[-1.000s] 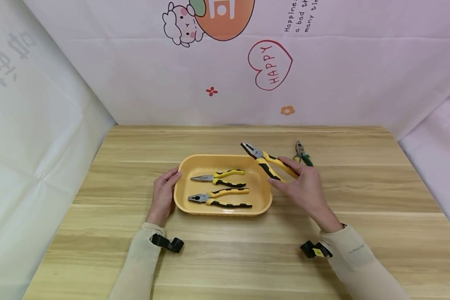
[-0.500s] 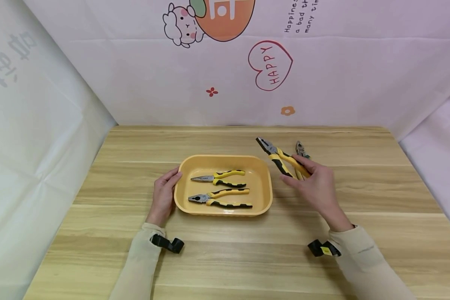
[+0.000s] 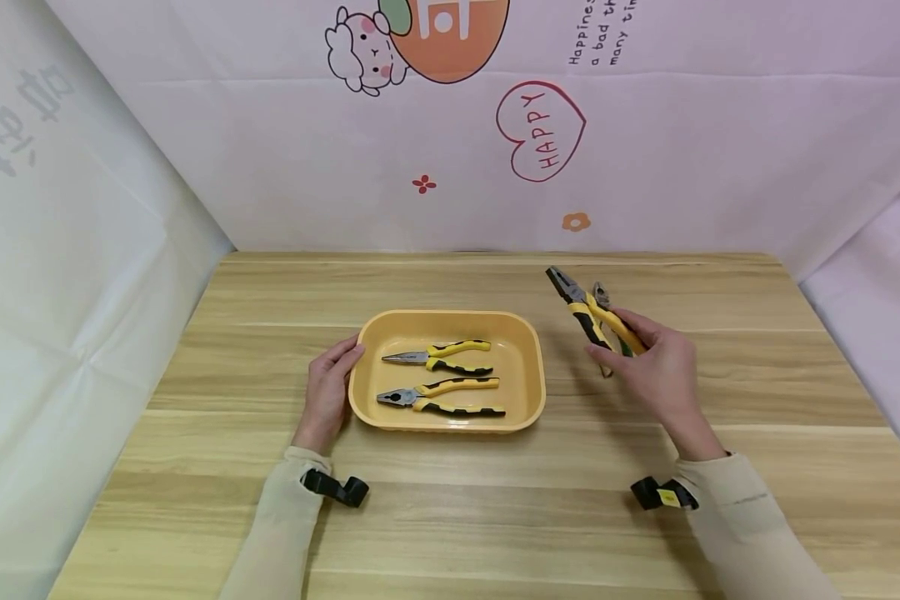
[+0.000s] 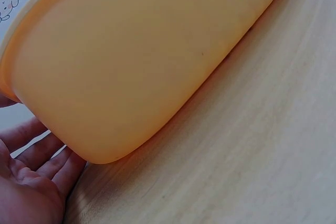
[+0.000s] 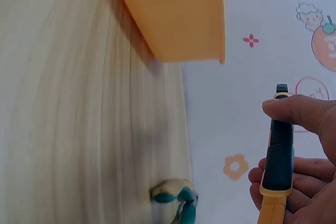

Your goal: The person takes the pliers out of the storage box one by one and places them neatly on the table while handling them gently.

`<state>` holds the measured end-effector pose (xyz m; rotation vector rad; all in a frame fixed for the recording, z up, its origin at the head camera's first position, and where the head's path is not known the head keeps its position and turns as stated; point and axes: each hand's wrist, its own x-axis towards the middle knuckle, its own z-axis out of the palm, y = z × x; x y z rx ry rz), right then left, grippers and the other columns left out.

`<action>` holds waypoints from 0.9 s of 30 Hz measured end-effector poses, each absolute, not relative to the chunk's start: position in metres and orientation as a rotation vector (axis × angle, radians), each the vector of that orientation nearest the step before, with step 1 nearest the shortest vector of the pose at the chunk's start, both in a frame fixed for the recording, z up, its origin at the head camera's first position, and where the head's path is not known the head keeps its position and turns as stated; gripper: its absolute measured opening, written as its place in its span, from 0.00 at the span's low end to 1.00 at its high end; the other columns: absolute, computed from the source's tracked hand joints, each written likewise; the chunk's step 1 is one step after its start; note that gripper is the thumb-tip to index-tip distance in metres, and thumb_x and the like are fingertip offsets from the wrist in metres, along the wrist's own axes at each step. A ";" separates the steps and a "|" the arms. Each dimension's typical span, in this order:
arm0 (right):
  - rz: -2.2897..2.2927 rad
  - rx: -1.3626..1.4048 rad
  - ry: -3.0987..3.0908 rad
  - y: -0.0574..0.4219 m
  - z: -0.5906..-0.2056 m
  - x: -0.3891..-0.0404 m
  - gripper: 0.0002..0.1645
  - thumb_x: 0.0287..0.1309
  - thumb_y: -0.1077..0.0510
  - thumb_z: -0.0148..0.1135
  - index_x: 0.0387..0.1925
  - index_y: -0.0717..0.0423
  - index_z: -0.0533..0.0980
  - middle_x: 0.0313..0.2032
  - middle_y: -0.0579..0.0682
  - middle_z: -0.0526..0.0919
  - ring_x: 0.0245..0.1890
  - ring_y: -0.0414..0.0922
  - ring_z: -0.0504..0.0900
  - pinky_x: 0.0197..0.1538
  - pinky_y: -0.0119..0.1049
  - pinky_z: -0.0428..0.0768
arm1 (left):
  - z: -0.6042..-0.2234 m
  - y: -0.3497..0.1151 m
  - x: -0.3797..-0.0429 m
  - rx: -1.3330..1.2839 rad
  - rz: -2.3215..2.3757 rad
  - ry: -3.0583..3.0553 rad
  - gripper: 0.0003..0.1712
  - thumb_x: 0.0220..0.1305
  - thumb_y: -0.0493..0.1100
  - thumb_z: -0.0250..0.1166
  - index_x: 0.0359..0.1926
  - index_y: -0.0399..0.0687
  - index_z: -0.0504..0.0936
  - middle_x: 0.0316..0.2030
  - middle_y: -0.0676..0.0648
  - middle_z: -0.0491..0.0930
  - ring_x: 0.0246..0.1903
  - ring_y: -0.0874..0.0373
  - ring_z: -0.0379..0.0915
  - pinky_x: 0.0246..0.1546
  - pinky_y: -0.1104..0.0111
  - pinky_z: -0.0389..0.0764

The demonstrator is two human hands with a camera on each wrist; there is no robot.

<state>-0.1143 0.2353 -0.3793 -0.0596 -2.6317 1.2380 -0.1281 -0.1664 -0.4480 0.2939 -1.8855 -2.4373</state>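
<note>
My left hand holds the left end of a yellow plastic basin, thumb at the rim and fingers against the outer wall. Inside lie needle-nose pliers and, nearer me, combination pliers, both with yellow-and-black handles. My right hand grips another pair of yellow-and-black combination pliers by the spread handles, raised above the table right of the basin, jaws toward the back left. Partly hidden behind them are green-handled pliers on the table.
The wooden table meets a white printed cloth backdrop at its far edge. White cloth also hangs at the left and right sides. Each sleeve carries a black wrist camera mount.
My right hand has carried the combination pliers from over the basin's right end rightward and slightly back, now overlapping the green-handled pliers. The left hand and basin have stayed put.
</note>
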 end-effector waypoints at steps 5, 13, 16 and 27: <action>1.253 -0.125 -2.649 0.245 -0.384 -0.116 0.38 0.52 0.54 0.80 0.63 0.63 0.77 0.57 0.63 0.81 0.54 0.56 0.81 0.41 0.15 0.73 | -0.447 -0.167 -0.127 0.291 -2.443 -1.892 0.22 0.75 0.35 0.57 0.65 0.26 0.73 0.63 0.32 0.74 0.53 0.56 0.80 0.54 0.68 0.82; 1.291 -0.229 -2.655 0.262 -0.391 -0.118 0.41 0.54 0.49 0.78 0.65 0.63 0.75 0.58 0.64 0.80 0.53 0.56 0.80 0.35 0.13 0.74 | -0.448 -0.167 -0.127 0.272 -2.440 -1.901 0.22 0.75 0.35 0.57 0.65 0.27 0.73 0.64 0.32 0.73 0.56 0.55 0.78 0.56 0.68 0.82; 1.305 -0.259 -2.657 0.267 -0.393 -0.118 0.41 0.56 0.49 0.77 0.66 0.63 0.74 0.58 0.65 0.80 0.51 0.56 0.80 0.32 0.15 0.77 | -0.449 -0.168 -0.127 0.270 -2.440 -1.904 0.22 0.75 0.35 0.57 0.65 0.27 0.73 0.64 0.32 0.73 0.56 0.56 0.78 0.56 0.68 0.81; 1.322 -0.461 -2.656 0.286 -0.401 -0.123 0.42 0.56 0.45 0.76 0.68 0.59 0.73 0.60 0.62 0.79 0.53 0.51 0.79 0.32 0.14 0.77 | -0.449 -0.168 -0.128 0.269 -2.451 -1.893 0.22 0.75 0.35 0.57 0.65 0.27 0.73 0.64 0.32 0.73 0.55 0.56 0.79 0.55 0.68 0.82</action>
